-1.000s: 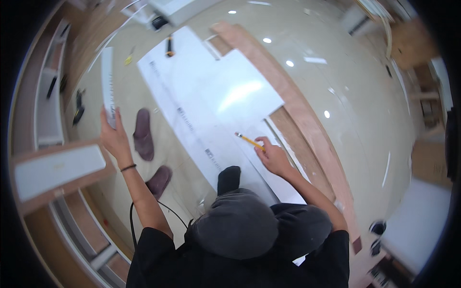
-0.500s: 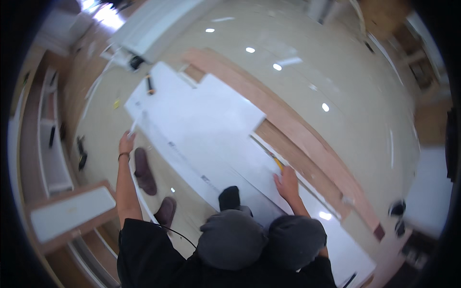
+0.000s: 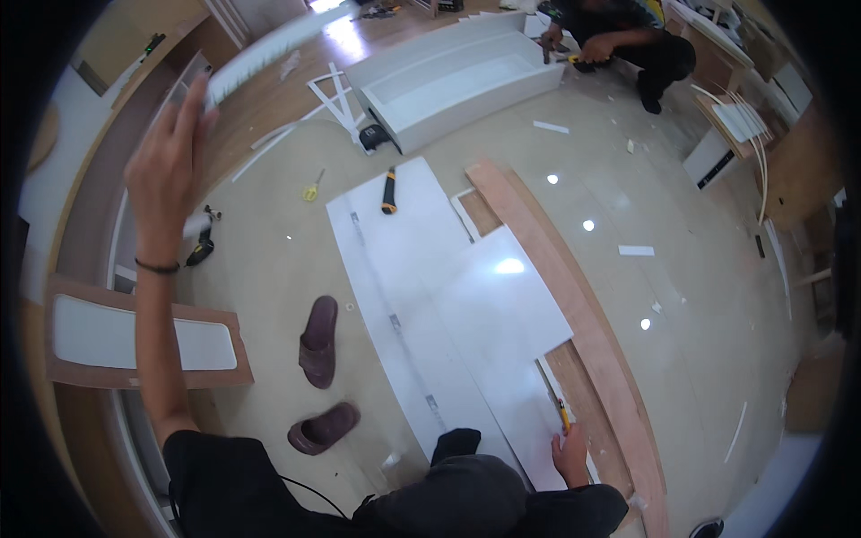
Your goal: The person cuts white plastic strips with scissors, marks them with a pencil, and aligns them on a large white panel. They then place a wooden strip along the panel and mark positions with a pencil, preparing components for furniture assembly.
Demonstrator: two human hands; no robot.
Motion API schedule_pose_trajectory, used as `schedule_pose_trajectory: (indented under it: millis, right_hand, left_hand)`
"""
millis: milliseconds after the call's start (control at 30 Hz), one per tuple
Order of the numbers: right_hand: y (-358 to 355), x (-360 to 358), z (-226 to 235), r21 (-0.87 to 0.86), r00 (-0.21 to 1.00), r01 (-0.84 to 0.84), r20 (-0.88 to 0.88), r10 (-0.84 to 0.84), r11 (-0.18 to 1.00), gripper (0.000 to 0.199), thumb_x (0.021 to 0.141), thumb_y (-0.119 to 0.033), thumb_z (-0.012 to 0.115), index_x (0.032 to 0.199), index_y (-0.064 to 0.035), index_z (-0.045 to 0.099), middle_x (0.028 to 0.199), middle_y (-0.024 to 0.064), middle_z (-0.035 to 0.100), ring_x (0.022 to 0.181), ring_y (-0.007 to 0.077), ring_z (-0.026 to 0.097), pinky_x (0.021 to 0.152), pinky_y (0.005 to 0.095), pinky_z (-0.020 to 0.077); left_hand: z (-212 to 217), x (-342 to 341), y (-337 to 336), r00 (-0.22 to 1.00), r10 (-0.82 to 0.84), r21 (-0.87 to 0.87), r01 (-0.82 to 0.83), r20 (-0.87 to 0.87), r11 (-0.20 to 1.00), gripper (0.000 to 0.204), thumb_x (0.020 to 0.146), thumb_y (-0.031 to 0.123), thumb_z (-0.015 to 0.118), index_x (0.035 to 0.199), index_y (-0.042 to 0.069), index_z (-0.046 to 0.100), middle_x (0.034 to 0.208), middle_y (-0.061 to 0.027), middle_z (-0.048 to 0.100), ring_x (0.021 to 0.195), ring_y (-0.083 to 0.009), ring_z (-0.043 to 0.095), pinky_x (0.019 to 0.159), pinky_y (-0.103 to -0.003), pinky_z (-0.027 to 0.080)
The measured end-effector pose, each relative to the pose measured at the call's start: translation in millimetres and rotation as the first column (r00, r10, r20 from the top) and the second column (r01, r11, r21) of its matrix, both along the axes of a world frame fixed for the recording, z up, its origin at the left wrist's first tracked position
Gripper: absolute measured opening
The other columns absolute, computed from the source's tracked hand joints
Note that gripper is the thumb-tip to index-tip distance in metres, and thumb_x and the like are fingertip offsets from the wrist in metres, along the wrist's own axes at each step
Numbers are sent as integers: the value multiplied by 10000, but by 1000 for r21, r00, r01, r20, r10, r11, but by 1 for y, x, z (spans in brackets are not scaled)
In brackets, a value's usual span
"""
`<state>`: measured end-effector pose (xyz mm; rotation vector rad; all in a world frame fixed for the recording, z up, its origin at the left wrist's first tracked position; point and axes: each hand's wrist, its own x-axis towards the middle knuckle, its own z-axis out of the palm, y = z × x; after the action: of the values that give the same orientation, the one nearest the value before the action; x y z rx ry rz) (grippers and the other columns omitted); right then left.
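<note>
My left hand [image 3: 169, 175] is raised at the far left, fingers closed around a long white strip [image 3: 278, 49]. The strip runs up and away to the right and is smeared by motion; a short end shows below the hand. At the lower right, my right hand [image 3: 571, 457] grips a slim yellow tool [image 3: 564, 414] whose exact kind is too small to tell. That hand rests by the edge of a large white board [image 3: 430, 296] on the floor. Upon the board's far end lies a black and orange utility knife [image 3: 388, 191].
Brown slippers [image 3: 318, 342] lie left of the board, wooden planks [image 3: 583, 314] along its right. Yellow scissors [image 3: 310, 190], a cordless drill [image 3: 202, 244] and a tape measure [image 3: 373, 136] are on the floor. Beyond a white cabinet [image 3: 448, 81] crouches another person [image 3: 628, 45] holding tools.
My left hand has risen up and to the left with the white strip. The view has swung, so the board appears turned and further right. My right hand still holds the yellow tool.
</note>
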<state>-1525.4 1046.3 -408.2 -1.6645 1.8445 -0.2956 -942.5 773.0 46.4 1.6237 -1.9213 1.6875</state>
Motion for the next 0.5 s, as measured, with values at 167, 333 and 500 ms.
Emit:
schedule_pose_trajectory:
  millis: [167,333,500]
  right_hand:
    - [-1,5,-1,30,996,79,-41,-78,996,283,862,-143,655,1033,-5,477,951,207,540,897,403,559,766,480,451]
    - [7,9,2,-74,995,96,25,-94,993,324,854,-139,672,1083,-2,488,952,192,544,914,383,558,785,453,448]
    - [17,15,12,-95,991,131,47,-127,987,426,825,-182,722,1129,11,494,953,186,533,902,370,537,792,455,436]
  left_hand:
    - [46,51,-106,877,-473,-116,480,86,869,516,962,261,596,1456,194,459,1273,-58,613,1100,-268,621,823,-369,535]
    - [-94,106,-142,958,243,379,-285,154,881,739,915,265,603,1560,187,251,1620,-113,190,1498,-310,168,1180,-584,181]
    - [-303,21,-59,995,42,826,56,-95,560,692,873,92,546,1521,217,340,1590,-200,234,1494,-364,175,1171,-643,151]
